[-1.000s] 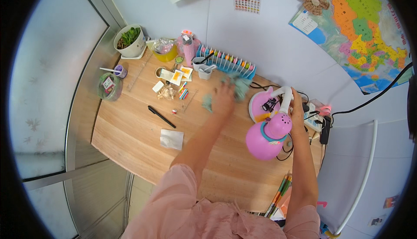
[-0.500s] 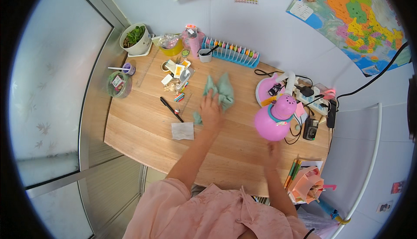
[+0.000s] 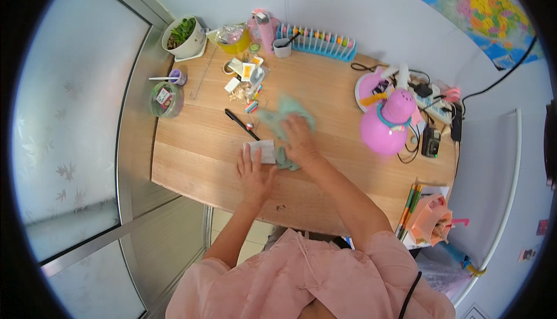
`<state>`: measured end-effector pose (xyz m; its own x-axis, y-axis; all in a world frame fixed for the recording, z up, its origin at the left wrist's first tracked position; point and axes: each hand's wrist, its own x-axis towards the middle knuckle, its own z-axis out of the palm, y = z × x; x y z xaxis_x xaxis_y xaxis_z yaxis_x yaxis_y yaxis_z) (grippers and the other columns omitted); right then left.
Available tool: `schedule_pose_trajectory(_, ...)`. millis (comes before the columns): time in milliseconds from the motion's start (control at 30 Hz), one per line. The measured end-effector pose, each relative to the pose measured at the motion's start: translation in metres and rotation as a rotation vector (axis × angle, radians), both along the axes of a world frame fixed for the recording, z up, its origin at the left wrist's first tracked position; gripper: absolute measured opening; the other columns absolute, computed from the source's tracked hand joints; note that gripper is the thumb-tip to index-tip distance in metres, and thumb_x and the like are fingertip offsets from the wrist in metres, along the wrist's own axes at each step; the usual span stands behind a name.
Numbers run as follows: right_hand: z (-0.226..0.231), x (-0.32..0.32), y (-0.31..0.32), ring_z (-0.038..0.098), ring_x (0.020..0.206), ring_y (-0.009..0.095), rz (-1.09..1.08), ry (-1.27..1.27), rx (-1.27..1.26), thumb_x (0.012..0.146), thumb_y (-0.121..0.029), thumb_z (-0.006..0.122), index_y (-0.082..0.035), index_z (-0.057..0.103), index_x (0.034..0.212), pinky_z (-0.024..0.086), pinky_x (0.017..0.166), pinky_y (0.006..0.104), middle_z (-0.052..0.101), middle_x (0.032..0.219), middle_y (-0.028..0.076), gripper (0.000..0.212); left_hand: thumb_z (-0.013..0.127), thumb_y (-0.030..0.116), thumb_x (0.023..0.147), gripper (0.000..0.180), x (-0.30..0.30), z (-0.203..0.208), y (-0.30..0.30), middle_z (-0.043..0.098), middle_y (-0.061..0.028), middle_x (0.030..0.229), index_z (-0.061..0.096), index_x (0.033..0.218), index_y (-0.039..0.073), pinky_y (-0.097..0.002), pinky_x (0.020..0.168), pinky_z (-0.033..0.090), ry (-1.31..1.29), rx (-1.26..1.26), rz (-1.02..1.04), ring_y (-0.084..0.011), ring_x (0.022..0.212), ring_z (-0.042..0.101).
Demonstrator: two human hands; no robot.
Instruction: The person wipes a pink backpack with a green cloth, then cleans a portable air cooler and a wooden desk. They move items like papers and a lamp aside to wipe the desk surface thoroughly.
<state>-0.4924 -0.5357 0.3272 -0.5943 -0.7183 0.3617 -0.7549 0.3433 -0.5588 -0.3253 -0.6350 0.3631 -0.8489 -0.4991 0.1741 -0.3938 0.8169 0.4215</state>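
Note:
My right hand (image 3: 300, 140) is on a crumpled green cloth (image 3: 297, 109), fingers bent over it against the wooden desk. The cloth is slightly blurred and spreads out to the far and left side of that hand. My left hand (image 3: 254, 178) lies flat with fingers spread, its fingertips at the edge of a small whitish-grey rectangular piece (image 3: 267, 152), paper or fabric, I cannot tell which. Part of the green cloth touches the right side of this piece. A black pen (image 3: 241, 123) lies just beyond it, with a tiny reddish item beside the pen.
A pink lamp (image 3: 384, 129) stands on the right among cables and a power strip (image 3: 436, 109). Small packets (image 3: 248, 72) and a blue rack (image 3: 325, 46) sit farther back. A glass jar (image 3: 166, 100) and potted plant (image 3: 187, 45) stand left; an orange pen holder (image 3: 428, 219) is near right.
My left hand has left the green cloth and moved nearer, to the whitish-grey piece. My right hand has come from beside the lamp onto the cloth. The whole view has shifted.

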Motion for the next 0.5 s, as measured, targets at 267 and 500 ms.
schedule_pose_trajectory(267,0.039,0.021,0.164,0.047,0.117,0.04,-0.153,-0.173,-0.052,0.07,0.003,0.063,-0.008,0.05,0.13,0.039,0.099,0.0476,0.051,0.126,0.021,0.062,0.057,0.024,0.09,0.041,0.034,-0.044,-0.053,0.04,-0.014,0.145,0.053,0.129,0.012,-0.0527,0.105,0.024,-0.044,-0.204,0.046,-0.0324,0.132,0.037)
schedule_pose_trajectory(500,0.029,0.114,0.164,0.034,0.126,0.05,-0.348,-0.034,0.269,0.079,-0.018,0.063,-0.012,0.051,0.134,0.03,0.102,0.0615,0.034,0.141,0.025,0.057,0.053,0.023,0.092,0.039,0.032,-0.044,-0.048,0.041,-0.0133,0.144,0.053,0.129,0.012,-0.0508,0.105,0.025,-0.069,-0.272,0.063,-0.0319,0.132,0.037)
